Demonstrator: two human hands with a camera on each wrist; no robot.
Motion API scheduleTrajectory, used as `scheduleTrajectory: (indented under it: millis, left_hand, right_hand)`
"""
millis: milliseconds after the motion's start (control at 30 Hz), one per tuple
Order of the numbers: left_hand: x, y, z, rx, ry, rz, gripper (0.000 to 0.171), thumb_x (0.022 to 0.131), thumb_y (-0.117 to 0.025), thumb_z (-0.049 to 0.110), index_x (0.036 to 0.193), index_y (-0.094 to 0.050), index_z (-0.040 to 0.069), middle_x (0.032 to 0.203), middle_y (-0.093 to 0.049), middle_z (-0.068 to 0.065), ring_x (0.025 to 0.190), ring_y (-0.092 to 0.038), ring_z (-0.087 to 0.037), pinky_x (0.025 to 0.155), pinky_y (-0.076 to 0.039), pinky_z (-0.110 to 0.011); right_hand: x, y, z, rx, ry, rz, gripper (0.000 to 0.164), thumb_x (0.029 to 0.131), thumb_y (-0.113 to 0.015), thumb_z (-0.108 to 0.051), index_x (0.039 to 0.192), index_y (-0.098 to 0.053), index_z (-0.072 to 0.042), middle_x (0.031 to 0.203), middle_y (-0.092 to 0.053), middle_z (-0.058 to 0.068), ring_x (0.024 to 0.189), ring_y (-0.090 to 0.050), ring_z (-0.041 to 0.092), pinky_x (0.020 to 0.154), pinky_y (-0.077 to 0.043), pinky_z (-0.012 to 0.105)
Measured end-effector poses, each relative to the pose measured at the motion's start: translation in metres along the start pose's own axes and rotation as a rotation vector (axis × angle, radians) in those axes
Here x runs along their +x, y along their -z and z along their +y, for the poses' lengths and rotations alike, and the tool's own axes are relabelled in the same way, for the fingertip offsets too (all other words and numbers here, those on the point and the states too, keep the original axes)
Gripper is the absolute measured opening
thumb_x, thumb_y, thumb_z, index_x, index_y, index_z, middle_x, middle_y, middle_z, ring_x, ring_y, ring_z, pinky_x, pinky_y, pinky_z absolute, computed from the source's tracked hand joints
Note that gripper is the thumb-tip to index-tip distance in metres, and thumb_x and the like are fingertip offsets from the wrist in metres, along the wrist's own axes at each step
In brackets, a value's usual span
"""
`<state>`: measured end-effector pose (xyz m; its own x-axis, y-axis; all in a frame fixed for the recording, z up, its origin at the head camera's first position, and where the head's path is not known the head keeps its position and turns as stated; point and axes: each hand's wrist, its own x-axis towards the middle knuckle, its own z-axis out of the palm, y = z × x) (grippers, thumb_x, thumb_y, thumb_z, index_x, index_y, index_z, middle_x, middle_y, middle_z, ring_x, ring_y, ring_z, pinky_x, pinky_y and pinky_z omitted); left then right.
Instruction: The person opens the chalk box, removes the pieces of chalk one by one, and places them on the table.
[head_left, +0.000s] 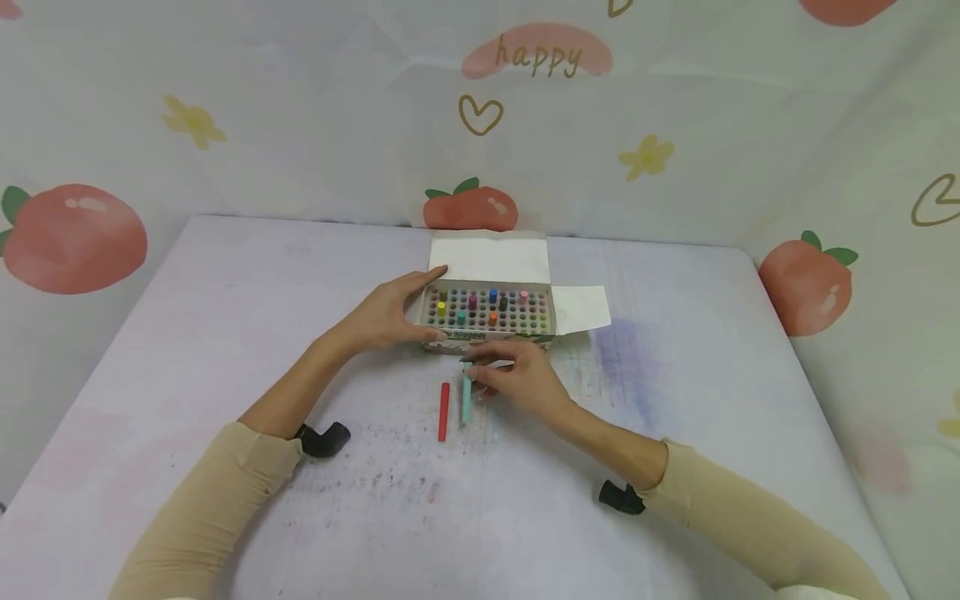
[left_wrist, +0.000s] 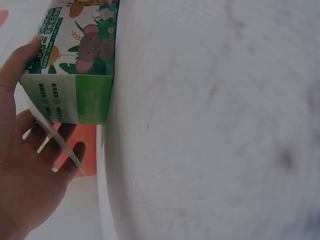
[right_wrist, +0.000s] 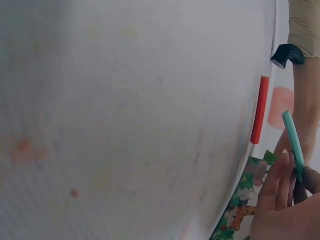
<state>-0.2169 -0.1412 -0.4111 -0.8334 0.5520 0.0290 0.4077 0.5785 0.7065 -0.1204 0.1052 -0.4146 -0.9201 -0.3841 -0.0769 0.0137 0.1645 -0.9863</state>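
An open chalk box (head_left: 487, 337) stands at the back of the table, with several coloured chalks upright in its holed insert. My left hand (head_left: 386, 315) holds the box at its left end, thumb at the front corner and fingers reaching toward the raised lid. In the left wrist view, the thumb touches the box (left_wrist: 92, 50) and the other fingers lie behind a side flap (left_wrist: 57, 137). In front of the box, my right hand (head_left: 521, 379) pinches a teal chalk (head_left: 467, 400) near its upper end. Beside it a red chalk (head_left: 443, 412) lies on the table.
The white lid (head_left: 489, 257) stands raised at the back, and a side flap (head_left: 581, 309) sticks out to the right. Chalk smudges mark the tabletop (head_left: 360, 492). A printed curtain (head_left: 337, 125) hangs behind. Black wrist mounts (head_left: 326, 440) sit under both forearms.
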Motion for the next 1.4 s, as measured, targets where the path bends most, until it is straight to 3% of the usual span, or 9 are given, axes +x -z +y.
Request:
scheduleTrajectory:
  millis: [233,400,800,1167,1400]
  left_hand:
    - [0.001,0.000,-0.001,0.003,-0.011,-0.006,0.102,0.076,-0.087,0.036,0.158,-0.029,0.021,0.153,-0.041,-0.013,0.134,-0.041,-0.028,0.106,-0.034,-0.051]
    - [0.000,0.000,-0.001,0.002,-0.018,-0.004,0.102,0.076,-0.087,0.036,0.158,-0.029,0.021,0.151,-0.043,-0.012,0.131,-0.043,-0.028,0.104,-0.035,-0.051]
    - [0.001,0.001,-0.002,-0.012,-0.017,-0.013,0.103,0.075,-0.088,0.036,0.158,-0.030,0.022,0.153,-0.041,-0.012,0.135,-0.040,-0.029,0.107,-0.033,-0.052]
    - [0.000,-0.002,-0.004,-0.014,-0.017,-0.016,0.102,0.076,-0.088,0.034,0.158,-0.030,0.020,0.153,-0.041,-0.012,0.137,-0.039,-0.029,0.107,-0.033,-0.052]
    - [0.000,-0.001,-0.002,-0.012,-0.031,-0.009,0.102,0.075,-0.088,0.032,0.158,-0.030,0.020,0.151,-0.043,-0.013,0.133,-0.042,-0.028,0.105,-0.034,-0.051]
  right_hand:
    - [0.003,-0.002,0.006,-0.059,-0.077,-0.016,0.022,0.092,-0.071,-0.008,0.112,-0.072,0.001,0.096,-0.072,0.012,0.073,-0.071,0.024,0.069,-0.058,0.037]
    - [0.003,-0.006,0.012,-0.036,-0.137,-0.053,0.021,0.092,-0.071,-0.007,0.111,-0.071,0.002,0.090,-0.073,0.012,0.074,-0.072,0.025,0.068,-0.058,0.037]
    - [0.005,-0.006,0.016,-0.119,-0.161,-0.043,0.015,0.091,-0.071,-0.005,0.105,-0.076,-0.001,0.087,-0.075,0.007,0.072,-0.073,0.021,0.067,-0.058,0.034]
    - [0.004,-0.005,0.017,-0.185,-0.143,-0.026,0.013,0.091,-0.072,-0.010,0.100,-0.078,-0.003,0.081,-0.075,0.006,0.069,-0.072,0.019,0.065,-0.058,0.031]
    - [0.004,0.001,0.014,-0.297,-0.065,0.003,0.012,0.091,-0.074,-0.016,0.100,-0.080,-0.011,0.080,-0.075,0.001,0.068,-0.070,0.016,0.064,-0.056,0.030]
